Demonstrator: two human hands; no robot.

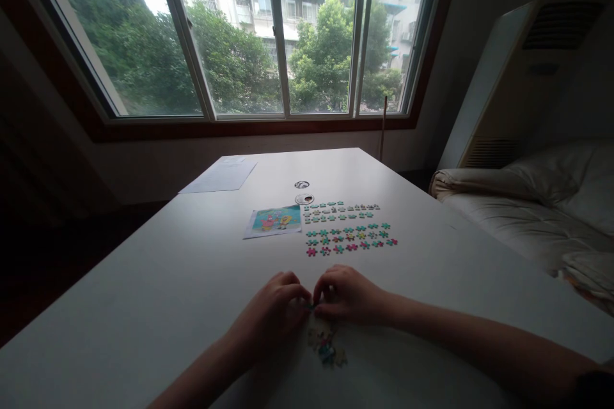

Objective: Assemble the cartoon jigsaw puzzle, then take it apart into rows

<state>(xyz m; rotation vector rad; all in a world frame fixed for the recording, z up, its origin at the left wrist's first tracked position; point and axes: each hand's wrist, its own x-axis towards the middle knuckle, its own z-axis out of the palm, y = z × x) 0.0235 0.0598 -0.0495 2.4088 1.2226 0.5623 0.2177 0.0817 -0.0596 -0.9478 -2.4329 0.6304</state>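
Note:
My left hand (pixel 271 313) and my right hand (pixel 348 295) rest on the white table (pixel 158 294), fingertips pinched together around small puzzle pieces (pixel 311 305) between them. Both hands have curled fingers. A small joined cluster of pieces (pixel 328 346) lies just in front of the hands, near me. Farther off, rows of loose coloured puzzle pieces (pixel 348 229) are laid out. To their left lies a printed cartoon reference picture (pixel 274 220).
Two small round lids or discs (pixel 304 199) sit beyond the pieces. A sheet of paper (pixel 219 176) lies at the table's far left. A wide window is behind, a white bed or cushion (pixel 532 211) stands to the right.

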